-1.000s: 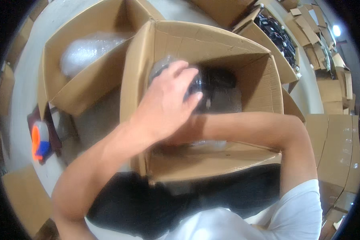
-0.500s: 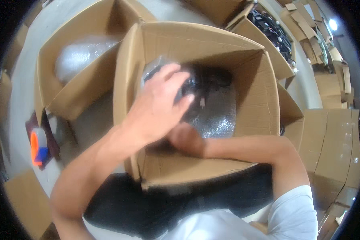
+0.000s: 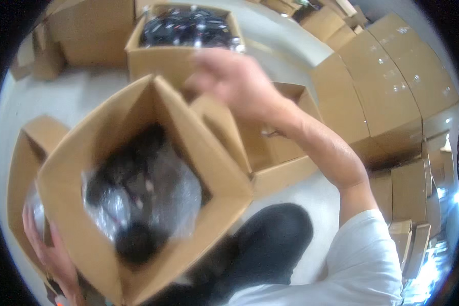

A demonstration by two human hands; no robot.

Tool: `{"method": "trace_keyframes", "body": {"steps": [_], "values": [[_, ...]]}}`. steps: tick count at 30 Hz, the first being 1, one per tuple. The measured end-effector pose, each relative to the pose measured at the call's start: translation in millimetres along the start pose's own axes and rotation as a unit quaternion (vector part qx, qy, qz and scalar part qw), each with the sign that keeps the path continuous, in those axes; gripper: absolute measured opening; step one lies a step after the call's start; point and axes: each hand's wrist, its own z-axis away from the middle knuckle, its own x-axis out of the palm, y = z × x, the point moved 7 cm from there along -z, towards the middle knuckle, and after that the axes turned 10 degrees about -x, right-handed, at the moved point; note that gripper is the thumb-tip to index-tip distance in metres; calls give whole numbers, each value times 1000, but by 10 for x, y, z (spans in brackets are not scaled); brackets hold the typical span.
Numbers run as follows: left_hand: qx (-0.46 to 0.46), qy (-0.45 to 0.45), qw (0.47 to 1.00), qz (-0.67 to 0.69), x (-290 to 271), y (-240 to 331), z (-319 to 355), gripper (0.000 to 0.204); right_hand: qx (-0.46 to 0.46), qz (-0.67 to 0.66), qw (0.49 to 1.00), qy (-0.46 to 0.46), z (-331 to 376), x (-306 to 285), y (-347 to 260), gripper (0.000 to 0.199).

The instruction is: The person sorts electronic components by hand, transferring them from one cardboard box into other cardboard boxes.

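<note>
In front of me stands an open cardboard box (image 3: 76, 148), turned cornerwise. Inside it lie clear bubble wrap (image 3: 186, 194) and black items (image 3: 127, 163), too blurred to name. My left hand (image 3: 48, 250) is low on the left, against the box's outer side, fingers stretched and apart, beside bubble wrap in a neighbouring carton. My right hand (image 3: 232, 76) is raised beyond the box's far right side, in front of a carton full of black and silver pieces (image 3: 188, 28). Motion smears its fingers, so I cannot see whether they hold anything.
The carton of pieces (image 3: 160, 58) stands at the far side. Another open carton (image 3: 280, 176) is on the right, under my right forearm. At the left is the neighbouring carton (image 3: 18, 178). Stacked cardboard (image 3: 382, 81) lines the right. Grey floor (image 3: 30, 104) shows between the boxes.
My right hand has left the box and swung up to the far side. My left hand has moved from inside the box to its outer left side. The view has turned right.
</note>
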Motion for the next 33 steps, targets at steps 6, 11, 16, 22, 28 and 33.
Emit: {"method": "trace_keyframes", "body": {"steps": [6, 11, 16, 22, 28, 33], "values": [[-127, -200, 970, 51, 769, -659, 166, 60, 348, 225, 876, -245, 2660, -614, 2947, 40], [-169, -158, 972, -49, 408, -1020, 255, 58, 373, 244, 750, -488, 4081, 191, 3391, 23], [-162, -172, 968, -85, 499, -329, 145, 53, 281, 306, 712, -566, 4621, 328, 3519, 32], [-157, -162, 970, -86, 614, -54, 69, 58, 514, 96, 852, -29, 4631, -519, 4183, 40], [-39, -325, 941, 92, 1184, 1091, 314, 51, 300, -244, 846, 368, 2308, -1170, 2203, 30], [-292, -463, 564, 618, 1895, 2159, 391, 92, 228, -68, 947, 216, 1139, -808, 320, 32]]}}
